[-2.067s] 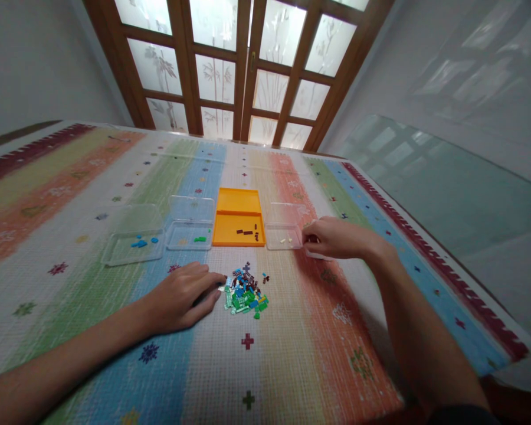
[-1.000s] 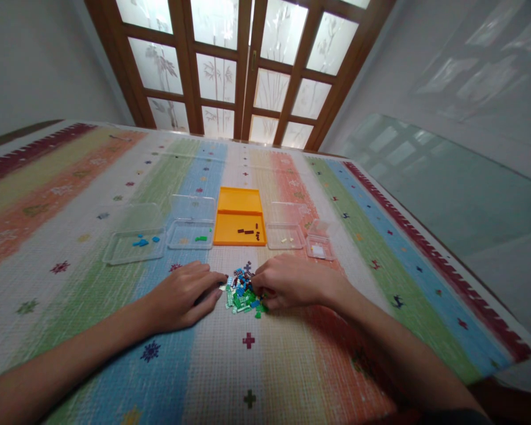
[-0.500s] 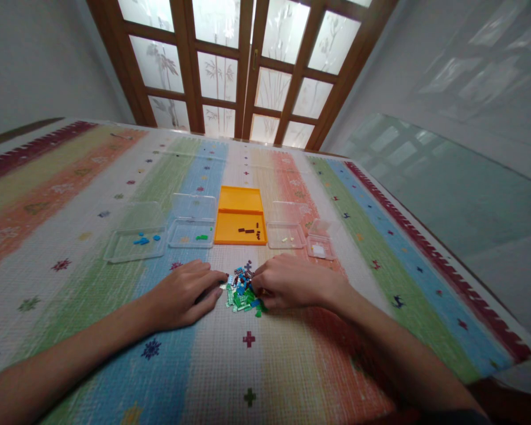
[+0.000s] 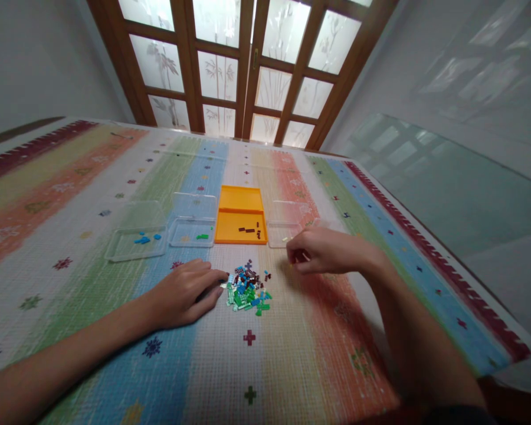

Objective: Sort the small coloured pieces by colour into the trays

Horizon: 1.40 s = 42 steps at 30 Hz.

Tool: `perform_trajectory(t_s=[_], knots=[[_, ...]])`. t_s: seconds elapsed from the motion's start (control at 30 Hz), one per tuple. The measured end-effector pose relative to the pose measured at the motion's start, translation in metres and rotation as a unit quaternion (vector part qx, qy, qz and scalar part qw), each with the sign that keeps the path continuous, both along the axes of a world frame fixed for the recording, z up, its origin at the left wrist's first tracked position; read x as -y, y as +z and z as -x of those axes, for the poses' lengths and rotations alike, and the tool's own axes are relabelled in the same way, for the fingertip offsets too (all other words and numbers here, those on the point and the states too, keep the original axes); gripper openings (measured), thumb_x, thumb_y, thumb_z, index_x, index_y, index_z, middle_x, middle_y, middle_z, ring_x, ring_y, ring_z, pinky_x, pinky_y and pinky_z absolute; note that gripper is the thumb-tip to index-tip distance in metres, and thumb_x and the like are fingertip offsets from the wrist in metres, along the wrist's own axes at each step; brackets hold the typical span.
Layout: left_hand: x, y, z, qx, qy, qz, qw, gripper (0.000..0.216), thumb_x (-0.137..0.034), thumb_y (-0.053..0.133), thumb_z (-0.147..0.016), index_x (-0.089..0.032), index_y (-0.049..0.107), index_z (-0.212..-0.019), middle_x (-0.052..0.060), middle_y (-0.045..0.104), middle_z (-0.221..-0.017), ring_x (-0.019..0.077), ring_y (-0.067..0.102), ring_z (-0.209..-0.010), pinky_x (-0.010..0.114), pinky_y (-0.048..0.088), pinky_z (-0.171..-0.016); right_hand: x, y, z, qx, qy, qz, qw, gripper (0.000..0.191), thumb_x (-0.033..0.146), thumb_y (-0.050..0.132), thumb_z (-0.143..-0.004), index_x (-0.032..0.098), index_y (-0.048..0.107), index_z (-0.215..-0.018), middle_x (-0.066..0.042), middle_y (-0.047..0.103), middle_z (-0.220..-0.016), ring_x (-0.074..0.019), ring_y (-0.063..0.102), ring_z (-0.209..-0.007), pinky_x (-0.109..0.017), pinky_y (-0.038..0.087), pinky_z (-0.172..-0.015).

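Note:
A mixed pile of small building bricks (image 4: pixel 248 290), green, blue, dark brown and pale, lies on the striped tablecloth. My left hand (image 4: pixel 188 295) rests at the pile's left edge, index finger and thumb apart, fingertips by the outer bricks. Raised to the right of the pile, my right hand (image 4: pixel 316 251) has its fingers pinched together. Something small and yellowish shows under its fingertips, too small to name. Just beyond that hand stands a clear box (image 4: pixel 277 241) holding a few pale bricks. The small clear box farther right is hidden behind the hand.
An open orange case (image 4: pixel 241 236) with several dark brown bricks stands behind the pile. Left of it are a clear box (image 4: pixel 190 243) with green bricks and another clear box (image 4: pixel 135 255) with blue ones. Their lids stand open.
My right hand has left the pile and moved right and slightly up, toward the clear boxes. Bricks on the pile's right side are uncovered. My left hand stays put.

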<state>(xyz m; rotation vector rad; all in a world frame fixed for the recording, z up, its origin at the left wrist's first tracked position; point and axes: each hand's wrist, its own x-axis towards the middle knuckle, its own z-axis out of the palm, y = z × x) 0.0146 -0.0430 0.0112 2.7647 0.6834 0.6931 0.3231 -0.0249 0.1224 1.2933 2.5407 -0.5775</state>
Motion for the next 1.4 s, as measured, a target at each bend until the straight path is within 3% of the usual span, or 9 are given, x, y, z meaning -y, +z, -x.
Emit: perform_trajectory(t_s=[0.2, 0.43, 0.6, 0.7, 0.93, 1.07, 1.4], knots=[[-0.001, -0.002, 0.000, -0.003, -0.004, -0.009, 1.000, 0.022, -0.021, 0.045, -0.099, -0.015, 0.064, -0.110, 0.005, 0.063, -0.078, 0.0187, 0.059, -0.072, 0.032, 0.047, -0.066, -0.022, 0.004, -0.046, 0.069, -0.091, -0.002, 0.994, 0.013, 0.012, 0.061, -0.080, 0.014, 0.073, -0.083, -0.005, 0.071, -0.077, -0.0150, 0.060, -0.066, -0.025, 0.038, -0.060], [-0.001, -0.002, 0.000, 0.002, -0.002, -0.012, 1.000, 0.021, -0.020, 0.046, -0.099, -0.016, 0.064, -0.110, 0.004, 0.064, -0.078, 0.0181, 0.059, -0.073, 0.031, 0.047, -0.066, -0.028, -0.003, -0.058, 0.120, -0.113, -0.005, 0.986, 0.020, 0.007, 0.058, -0.078, 0.014, 0.075, -0.087, -0.006, 0.073, -0.080, -0.0160, 0.062, -0.069, -0.025, 0.039, -0.061], [-0.001, -0.001, 0.000, 0.001, -0.005, -0.007, 1.000, 0.022, -0.021, 0.046, -0.099, -0.016, 0.064, -0.110, 0.004, 0.063, -0.078, 0.0178, 0.059, -0.072, 0.031, 0.047, -0.066, -0.017, 0.007, -0.038, 0.052, -0.079, -0.014, 0.995, 0.019, 0.015, 0.061, -0.083, 0.015, 0.076, -0.094, -0.007, 0.074, -0.082, -0.0154, 0.062, -0.069, -0.025, 0.041, -0.063], [-0.001, -0.001, 0.000, 0.003, -0.007, -0.005, 1.000, 0.022, -0.020, 0.047, -0.099, -0.016, 0.065, -0.110, 0.005, 0.063, -0.078, 0.0181, 0.059, -0.072, 0.031, 0.047, -0.066, -0.007, 0.007, -0.012, -0.019, -0.024, -0.001, 1.000, 0.019, 0.014, 0.060, -0.084, 0.016, 0.076, -0.094, -0.006, 0.073, -0.082, -0.0135, 0.061, -0.067, -0.024, 0.039, -0.062], [-0.002, -0.003, -0.001, 0.002, -0.010, -0.006, 1.000, 0.021, -0.020, 0.048, -0.099, -0.016, 0.065, -0.111, 0.004, 0.063, -0.077, 0.0184, 0.059, -0.071, 0.031, 0.044, -0.065, 0.005, -0.026, 0.037, -0.101, 0.132, 0.070, 0.984, 0.013, 0.015, 0.063, -0.085, 0.017, 0.075, -0.088, 0.000, 0.069, -0.075, -0.0113, 0.054, -0.064, -0.024, 0.035, -0.062], [-0.001, -0.002, 0.000, -0.001, -0.006, -0.004, 1.000, 0.021, -0.020, 0.047, -0.099, -0.016, 0.065, -0.109, 0.004, 0.062, -0.077, 0.0184, 0.059, -0.071, 0.031, 0.044, -0.066, 0.007, -0.037, 0.044, -0.080, 0.134, 0.051, 0.986, 0.012, 0.018, 0.063, -0.085, 0.017, 0.075, -0.086, -0.001, 0.069, -0.074, -0.0114, 0.049, -0.061, -0.025, 0.031, -0.058], [-0.001, -0.005, 0.001, -0.013, -0.005, 0.002, 1.000, 0.022, -0.022, 0.046, -0.100, -0.016, 0.065, -0.110, 0.005, 0.062, -0.079, 0.0186, 0.058, -0.073, 0.031, 0.044, -0.067, 0.015, -0.038, 0.053, -0.043, 0.131, -0.020, 0.990, 0.013, 0.017, 0.059, -0.085, 0.016, 0.072, -0.086, -0.004, 0.070, -0.076, -0.0119, 0.046, -0.058, -0.027, 0.025, -0.055]])
